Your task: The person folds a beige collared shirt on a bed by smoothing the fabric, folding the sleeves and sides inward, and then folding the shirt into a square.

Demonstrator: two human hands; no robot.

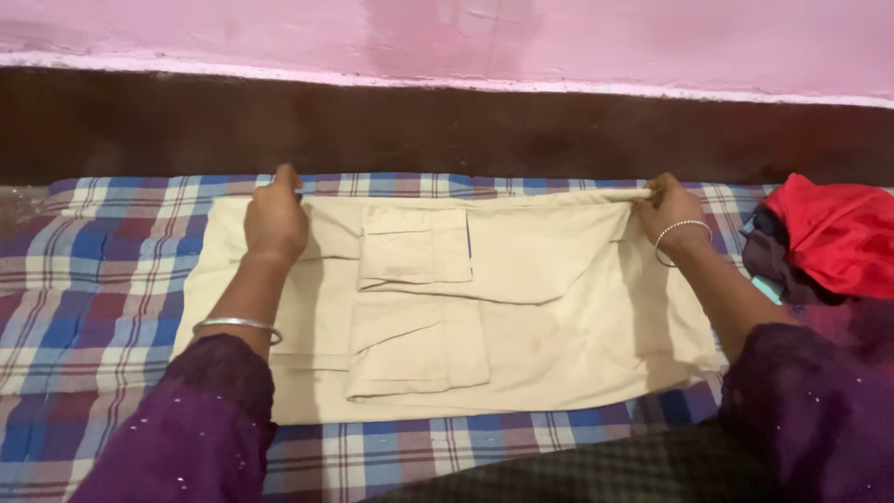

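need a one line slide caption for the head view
Both hands, left and right, grip the far edge of beige cargo trousers on a plaid sheet.

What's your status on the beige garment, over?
Left hand and right hand both gripping far edge of beige garment, flat on plaid sheet. Red cloth pile off right, apart.

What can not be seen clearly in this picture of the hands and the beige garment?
- Left hand: only its back shows in the head view; the fingertips curl out of sight, so the grip on the beige garment stays unclear.
- Right hand: its fingertips are hidden in the pinched fold.
- Red cloth: cut off by the right edge.
- Plaid blanket: covered by the garment in the middle, cut off at the left and bottom edges.
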